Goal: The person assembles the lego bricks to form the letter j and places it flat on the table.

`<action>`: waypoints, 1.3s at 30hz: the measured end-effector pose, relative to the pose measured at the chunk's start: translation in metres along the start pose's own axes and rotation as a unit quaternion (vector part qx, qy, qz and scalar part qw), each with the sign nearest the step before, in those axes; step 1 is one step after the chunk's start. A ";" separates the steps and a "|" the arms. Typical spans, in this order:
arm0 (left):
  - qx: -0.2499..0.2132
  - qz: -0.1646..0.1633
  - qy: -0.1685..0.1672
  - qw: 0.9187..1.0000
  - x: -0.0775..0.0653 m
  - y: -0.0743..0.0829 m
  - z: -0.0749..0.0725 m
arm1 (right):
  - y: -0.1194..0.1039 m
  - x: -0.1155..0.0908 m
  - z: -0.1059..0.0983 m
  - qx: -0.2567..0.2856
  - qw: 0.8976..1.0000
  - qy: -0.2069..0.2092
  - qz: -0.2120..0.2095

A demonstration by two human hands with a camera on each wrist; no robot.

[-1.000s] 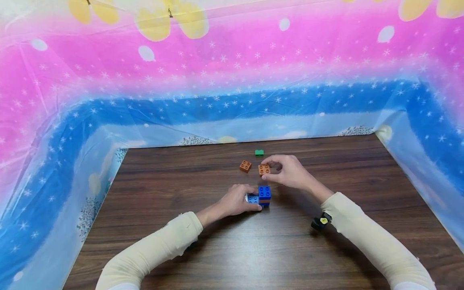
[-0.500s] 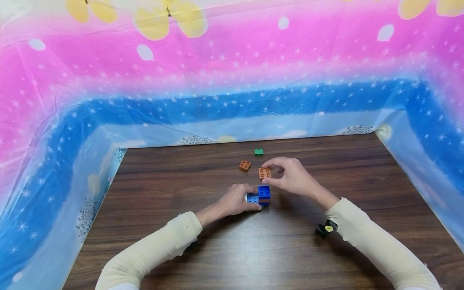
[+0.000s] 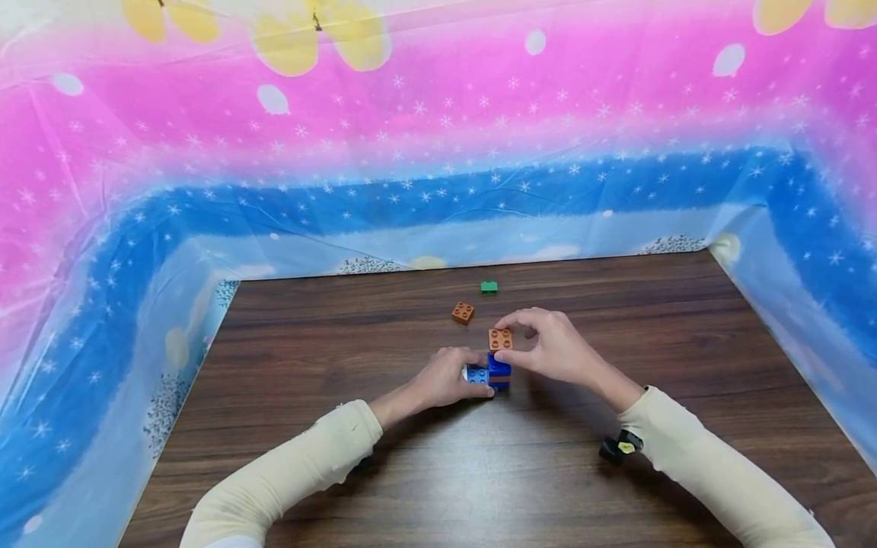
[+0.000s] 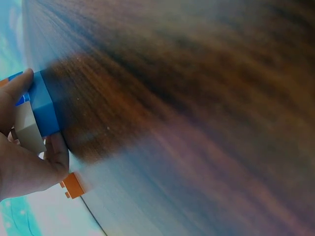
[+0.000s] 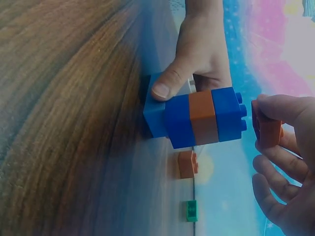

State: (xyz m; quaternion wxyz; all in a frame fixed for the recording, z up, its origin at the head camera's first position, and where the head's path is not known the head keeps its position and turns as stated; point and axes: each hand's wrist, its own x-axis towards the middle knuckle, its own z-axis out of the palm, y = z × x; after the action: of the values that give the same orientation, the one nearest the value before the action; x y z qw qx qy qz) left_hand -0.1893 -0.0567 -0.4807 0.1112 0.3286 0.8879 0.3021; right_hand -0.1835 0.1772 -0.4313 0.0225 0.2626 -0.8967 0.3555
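Note:
With thumb and fingers my left hand (image 3: 445, 378) grips a light blue toy building brick (image 5: 154, 118) low on the table. A white brick (image 4: 28, 129) sits against it, partly hidden by the hand. Joined at its side is a stack (image 5: 203, 118) of blue, orange and blue bricks, studs up. My right hand (image 3: 553, 348) pinches an orange brick (image 3: 500, 339) between thumb and forefinger. In the right wrist view that brick hangs just above the stack's top studs with a small gap, its remaining fingers loosely bent.
Behind the hands on the wooden table (image 3: 329, 335) lie a second orange brick (image 3: 463, 313) and a small green brick (image 3: 489, 288). A patterned cloth (image 3: 425, 205) hangs along the back and sides of the table.
My right hand has brought the orange brick nearer, from behind the stack to over its top, where it now covers part of the upper blue brick. The left hand stays in place.

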 end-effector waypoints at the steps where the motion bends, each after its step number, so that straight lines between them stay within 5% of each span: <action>1: 0.000 0.000 -0.001 1.000 0.000 0.000 0.000 | 0.000 -0.001 0.001 0.000 1.000 0.000 -0.002; 39: 0.007 0.007 -0.001 1.000 0.002 -0.002 0.002 | 0.002 -0.015 0.011 0.002 0.999 0.000 -0.036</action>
State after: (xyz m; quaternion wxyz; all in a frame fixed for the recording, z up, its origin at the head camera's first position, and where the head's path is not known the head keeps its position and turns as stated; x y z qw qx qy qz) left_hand -0.1912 -0.0559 -0.4833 0.1077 0.3353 0.8877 0.2966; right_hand -0.1703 0.1782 -0.4438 0.0347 0.2945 -0.8859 0.3567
